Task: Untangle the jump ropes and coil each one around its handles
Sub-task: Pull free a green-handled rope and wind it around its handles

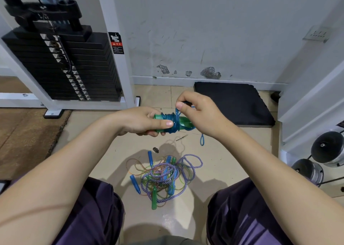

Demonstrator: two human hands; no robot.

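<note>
Leftmost, the left hand (144,121) grips a pair of green handles (168,123) held side by side; its fingers (149,133) curl beneath them and its thumb lies along the near side, the tip touching the first turns of cord. Just right of that thumb, a blue translucent rope (172,120) is already wound in many close turns round the middle of the handles, whose tapered ends project beyond the coil toward the right hand (198,110). That hand pinches the free run of the same rope between thumb and forefinger, just above the coil, so that a short length rises from the windings to the pinch. A small blue loop (202,139) hangs below the right wrist; whether it is the tail of this rope cannot be told.

Step in hand, as judged: coiling the first rope, nearly complete. The next move calls for carrying the pinched length over and round the handles while the left thumb holds the earlier turns from slipping, then tucking the end under a turn.

Below both hands, well apart from the fingers, the remaining tangle (163,175) lies on the floor (115,151): a purple-and-white braided rope (192,168), thin clear cords, several blue handles (135,183) and one green handle (154,198), still knotted together.
</note>
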